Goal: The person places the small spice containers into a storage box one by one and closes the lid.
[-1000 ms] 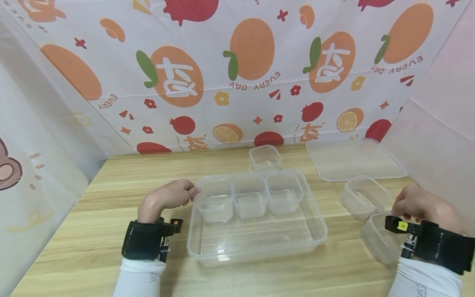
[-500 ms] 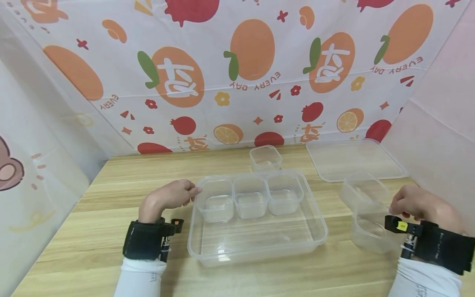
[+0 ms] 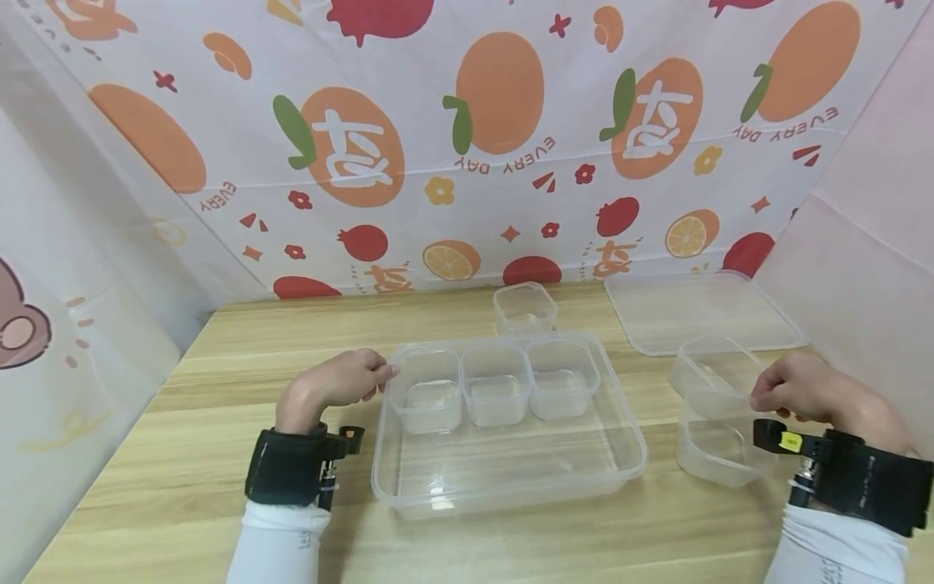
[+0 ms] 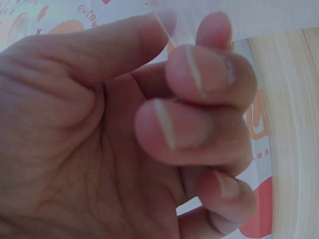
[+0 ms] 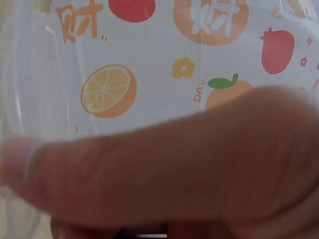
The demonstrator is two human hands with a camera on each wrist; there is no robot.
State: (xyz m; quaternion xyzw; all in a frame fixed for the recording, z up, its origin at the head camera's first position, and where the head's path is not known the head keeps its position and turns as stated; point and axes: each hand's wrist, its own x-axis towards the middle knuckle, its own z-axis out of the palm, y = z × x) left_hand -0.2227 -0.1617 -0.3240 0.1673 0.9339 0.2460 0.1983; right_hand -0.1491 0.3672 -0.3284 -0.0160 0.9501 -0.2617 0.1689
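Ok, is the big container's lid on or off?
Off: the lid lies on the table, apart from the uncovered big container.

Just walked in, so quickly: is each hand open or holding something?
Left hand: closed, pinching a clear plastic edge.
Right hand: closed, pinching a small clear container; which one, unclear.

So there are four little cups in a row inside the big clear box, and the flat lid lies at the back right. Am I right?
Not four: three little cups stand in a row inside the big clear box, as the head view shows. The flat lid does lie at the back right.
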